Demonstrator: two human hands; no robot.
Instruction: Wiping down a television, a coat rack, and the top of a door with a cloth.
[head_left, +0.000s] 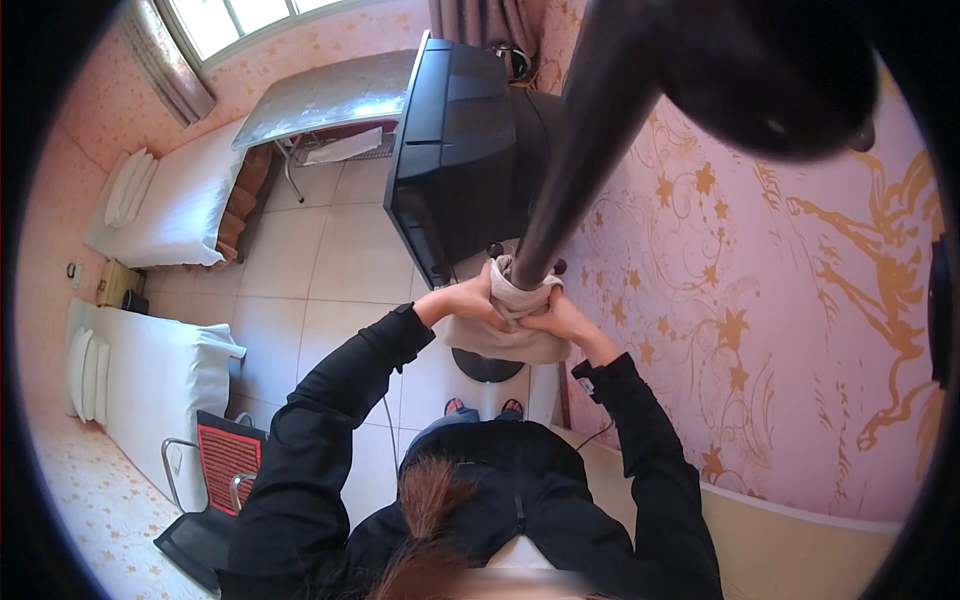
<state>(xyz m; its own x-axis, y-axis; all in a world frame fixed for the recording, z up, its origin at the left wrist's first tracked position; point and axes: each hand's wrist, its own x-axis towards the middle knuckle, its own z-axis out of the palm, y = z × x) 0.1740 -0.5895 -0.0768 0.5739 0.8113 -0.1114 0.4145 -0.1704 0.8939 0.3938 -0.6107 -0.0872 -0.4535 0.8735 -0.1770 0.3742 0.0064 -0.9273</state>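
A dark upright pole (592, 172), which looks like a coat stand, rises close to the camera. Its rounded dark top (765, 82) is blurred and large at the upper right. A beige cloth (510, 341) is wrapped around the pole's lower part and hangs down in front. My left hand (476, 300) grips the cloth on the left side of the pole. From the right side my right hand (559, 319) grips the same cloth, its fingers partly hidden in the folds. Below the cloth shows the stand's round black base (487, 367).
Beyond the pole stands a black television (465, 142), close on the left. A folding table (322, 97) is under the window. Two white-covered beds (180, 202) and a red-and-black chair (229, 457) line the left. The patterned pink wall (712, 300) rises at the right.
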